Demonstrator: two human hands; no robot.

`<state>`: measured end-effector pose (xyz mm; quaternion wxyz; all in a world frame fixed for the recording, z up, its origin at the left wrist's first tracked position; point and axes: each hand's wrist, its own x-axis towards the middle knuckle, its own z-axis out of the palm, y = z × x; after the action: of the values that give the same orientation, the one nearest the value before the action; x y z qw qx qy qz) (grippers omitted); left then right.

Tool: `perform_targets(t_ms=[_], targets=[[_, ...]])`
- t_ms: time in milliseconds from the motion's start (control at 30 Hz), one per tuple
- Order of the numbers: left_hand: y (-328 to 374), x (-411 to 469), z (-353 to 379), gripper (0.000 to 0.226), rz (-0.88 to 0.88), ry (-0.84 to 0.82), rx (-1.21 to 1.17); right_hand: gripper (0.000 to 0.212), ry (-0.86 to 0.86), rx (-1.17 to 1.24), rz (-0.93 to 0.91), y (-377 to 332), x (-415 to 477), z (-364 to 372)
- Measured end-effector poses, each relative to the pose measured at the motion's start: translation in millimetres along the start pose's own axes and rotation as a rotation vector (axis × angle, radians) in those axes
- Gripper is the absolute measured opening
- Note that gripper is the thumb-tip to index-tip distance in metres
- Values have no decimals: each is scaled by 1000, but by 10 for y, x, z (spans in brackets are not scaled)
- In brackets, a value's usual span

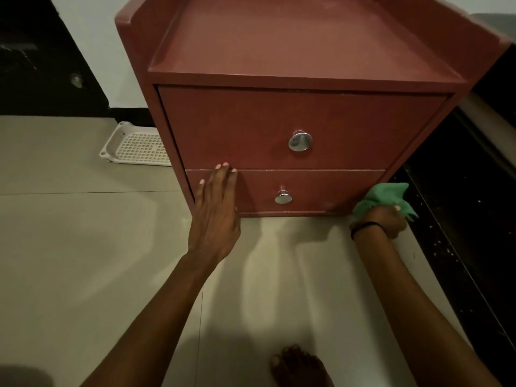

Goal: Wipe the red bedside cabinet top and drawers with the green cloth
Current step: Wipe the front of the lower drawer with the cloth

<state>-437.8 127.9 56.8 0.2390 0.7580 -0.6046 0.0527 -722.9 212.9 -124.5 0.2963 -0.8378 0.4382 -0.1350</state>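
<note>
- looks like we're on the drawers part now. right hand [382, 222] is clenched around the bunched green cloth [384, 201], down at the bottom right corner of the red cabinet [279, 65], right by the floor
- left hand [215, 216] is open and flat, fingers spread against the left edge of the lower drawer [321, 188], probably bracing it
- next move is my guess: sweep the cloth across that drawer front, working around the knob [283, 197]
- both drawers are shut, so no clue what's inside
- white plastic basket [134, 146] on the floor at the left looks empty
</note>
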Motion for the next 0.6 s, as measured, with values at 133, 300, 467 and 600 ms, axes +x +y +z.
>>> perform_targets(t_ms=[133,300,467,600], targets=[[9,0,31,82,27,-52,35,16,384,98,-8,-57,646,-322],[59,20,88,83,29,-69,48,35,912,716,687,-914,2479,-812],[57,13,144,84,29,-57,49,28,859,852,825,-611,2448,-807],[74,16,138,84,23,-47,29,37,937,731,963,-14,2458,-1292]])
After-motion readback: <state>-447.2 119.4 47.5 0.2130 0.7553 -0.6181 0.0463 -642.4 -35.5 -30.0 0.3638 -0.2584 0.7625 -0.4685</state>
